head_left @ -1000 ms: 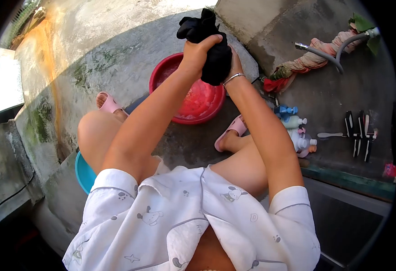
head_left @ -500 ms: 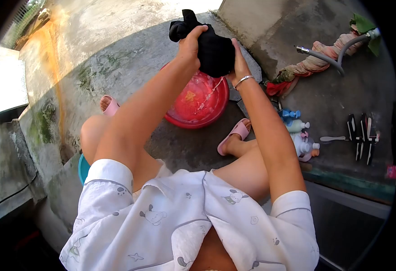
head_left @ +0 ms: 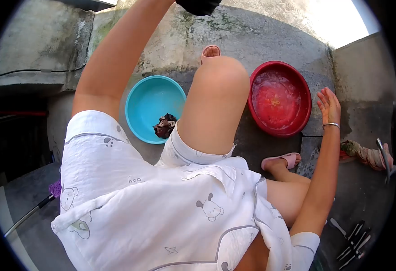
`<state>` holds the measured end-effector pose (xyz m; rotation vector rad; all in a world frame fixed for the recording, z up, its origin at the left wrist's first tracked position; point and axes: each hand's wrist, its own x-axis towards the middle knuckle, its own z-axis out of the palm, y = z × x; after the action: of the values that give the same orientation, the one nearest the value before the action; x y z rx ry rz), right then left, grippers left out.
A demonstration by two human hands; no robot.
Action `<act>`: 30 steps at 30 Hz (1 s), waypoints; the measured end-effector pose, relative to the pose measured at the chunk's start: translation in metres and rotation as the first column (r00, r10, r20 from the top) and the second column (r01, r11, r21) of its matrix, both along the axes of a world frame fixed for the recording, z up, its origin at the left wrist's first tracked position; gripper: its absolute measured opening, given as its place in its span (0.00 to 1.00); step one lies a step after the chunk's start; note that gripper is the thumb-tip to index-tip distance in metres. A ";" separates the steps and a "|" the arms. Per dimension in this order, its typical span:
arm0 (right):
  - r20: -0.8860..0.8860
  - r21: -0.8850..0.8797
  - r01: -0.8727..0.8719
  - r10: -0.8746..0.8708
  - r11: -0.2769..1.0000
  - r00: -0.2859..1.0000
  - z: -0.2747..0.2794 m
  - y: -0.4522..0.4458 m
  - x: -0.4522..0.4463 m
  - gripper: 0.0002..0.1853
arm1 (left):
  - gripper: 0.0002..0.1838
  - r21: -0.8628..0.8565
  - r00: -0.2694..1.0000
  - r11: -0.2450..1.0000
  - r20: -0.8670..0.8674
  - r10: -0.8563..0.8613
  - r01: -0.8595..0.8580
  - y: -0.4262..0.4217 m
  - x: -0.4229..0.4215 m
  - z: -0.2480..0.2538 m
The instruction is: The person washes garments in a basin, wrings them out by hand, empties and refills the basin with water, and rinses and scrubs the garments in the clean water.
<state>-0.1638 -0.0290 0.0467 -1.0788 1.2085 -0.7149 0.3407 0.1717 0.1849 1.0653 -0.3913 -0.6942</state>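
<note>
My left arm [head_left: 110,58] reaches up to the top edge, where the hand itself is cut off. A bunched black cloth [head_left: 200,5] hangs at its end, only its lower part in view. Below it stands a light blue basin [head_left: 132,113] with a crumpled dark brown cloth [head_left: 165,125] inside. My right hand [head_left: 328,105] is raised just right of the red basin [head_left: 305,118], fingers stretched out and nothing in them. That basin holds cloudy, sudsy water. A silver bracelet [head_left: 331,124] circles the right wrist.
Between the basins is my bent knee [head_left: 218,86], with pink slippers [head_left: 291,159] on my feet. A grey hose [head_left: 382,156] and twisted cloth [head_left: 365,153] lie at right. Several dark-and-white handled items [head_left: 353,239] lie lower right; a purple-ended rod [head_left: 55,189] is at left.
My left hand has carried the black cloth left, away from above the red basin. My right hand has let go of it. The view has swung left, bringing in the whole blue basin.
</note>
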 end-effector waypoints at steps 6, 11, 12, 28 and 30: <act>-0.103 0.071 -0.087 0.094 0.994 0.990 -0.019 0.013 0.013 0.19 | 0.22 0.681 0.925 0.713 0.359 -0.124 -0.169 0.170 0.044 -0.118; -0.162 0.112 -0.123 0.141 0.986 0.977 -0.027 0.021 0.014 0.18 | 0.31 0.886 0.596 0.201 0.434 -0.676 -0.417 0.247 0.010 -0.234; -0.170 0.107 -0.132 0.149 0.985 0.974 -0.027 0.023 0.014 0.18 | 0.36 0.933 0.642 0.056 0.287 -0.711 -0.355 0.252 -0.001 -0.246; -0.262 0.149 -0.262 0.294 0.953 0.919 -0.023 0.054 0.013 0.13 | 0.31 0.946 0.589 -0.017 0.188 -0.786 -0.325 0.321 -0.131 -0.372; -0.260 0.137 -0.273 0.300 0.952 0.918 -0.019 0.055 0.012 0.13 | 0.24 0.950 0.671 0.233 0.313 -0.673 -0.209 0.319 -0.117 -0.380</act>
<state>-0.1517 0.0255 0.0273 -1.2712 1.2721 -0.2786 0.2241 0.4911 -0.1947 2.6169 -0.8930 -0.8144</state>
